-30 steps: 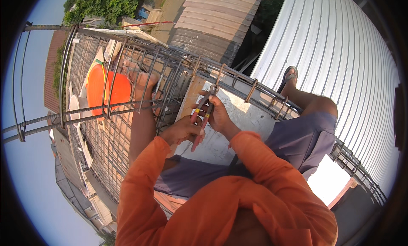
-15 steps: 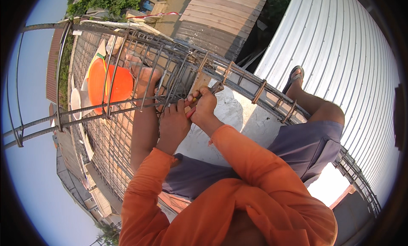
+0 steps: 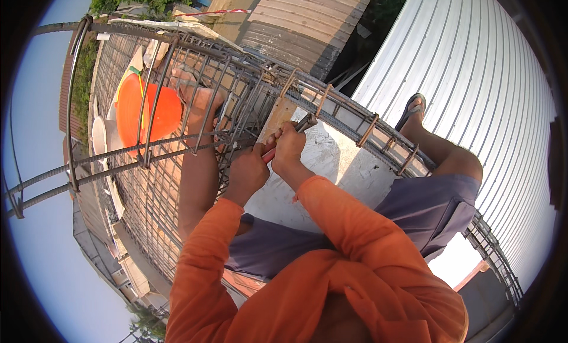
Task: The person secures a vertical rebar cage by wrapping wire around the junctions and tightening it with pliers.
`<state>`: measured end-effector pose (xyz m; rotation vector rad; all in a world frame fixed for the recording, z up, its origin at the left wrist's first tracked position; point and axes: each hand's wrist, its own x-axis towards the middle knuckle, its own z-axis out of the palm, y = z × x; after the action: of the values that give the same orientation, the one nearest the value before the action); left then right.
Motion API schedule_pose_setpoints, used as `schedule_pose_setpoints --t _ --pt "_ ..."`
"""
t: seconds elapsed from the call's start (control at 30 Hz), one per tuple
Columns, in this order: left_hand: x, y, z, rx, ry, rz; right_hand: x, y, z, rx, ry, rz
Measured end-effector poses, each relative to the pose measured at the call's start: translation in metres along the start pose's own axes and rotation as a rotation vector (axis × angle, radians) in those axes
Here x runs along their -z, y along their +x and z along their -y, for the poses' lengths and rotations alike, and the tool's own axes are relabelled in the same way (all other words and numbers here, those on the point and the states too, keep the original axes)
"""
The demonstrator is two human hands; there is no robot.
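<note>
Both hands meet in front of me at a pair of pincers (image 3: 305, 123) with red handles and a dark metal head. My right hand (image 3: 289, 149) is closed round the handles, and the head sticks out past its fingers, up and to the right. Close on the left, my left hand (image 3: 248, 171) is curled at the lower end of a red handle; its fingertips are partly hidden. The pincers' head is just short of a long rebar cage (image 3: 331, 115) with square stirrups, apart from it as far as I can see.
More tied rebar (image 3: 115, 159) juts out to the left. Beyond my bare left leg (image 3: 198, 183) lies an orange hard hat (image 3: 133, 115) on a steel mesh (image 3: 145, 195). A grey-white board (image 3: 349, 183) lies between my legs. Corrugated metal roofing (image 3: 473, 88) stretches off to the right.
My left hand has closed from loosely bent fingers into a tighter curl at the handle. The pincers' head has turned a little and shifted slightly right.
</note>
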<state>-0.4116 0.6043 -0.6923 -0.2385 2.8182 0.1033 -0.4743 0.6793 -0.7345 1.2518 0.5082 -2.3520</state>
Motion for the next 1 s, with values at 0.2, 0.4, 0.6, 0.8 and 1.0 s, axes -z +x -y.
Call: schedule_pose_setpoints --t 0.2,0.4,0.6,0.8,1.0 --pt "-0.034 -0.021 -0.031 0.206 -0.257 0.132 0.044 0.025 -0.008 0.313 -0.491 -0.046" --pt "-0.076 -0.029 -0.041 0.253 -0.465 0.087 0.056 0.023 -0.003 0.586 -0.799 0.01" --pt "-0.074 -0.021 -0.042 0.23 -0.509 0.154 0.047 0.011 0.017 0.392 -0.869 0.008" --pt "-0.08 -0.032 -0.048 0.195 -0.594 0.146 0.06 -0.002 0.028 0.224 -0.69 0.255" --pt "-0.105 -0.038 -0.071 0.261 -0.69 0.036 0.082 0.018 0.031 0.343 -0.811 0.322"
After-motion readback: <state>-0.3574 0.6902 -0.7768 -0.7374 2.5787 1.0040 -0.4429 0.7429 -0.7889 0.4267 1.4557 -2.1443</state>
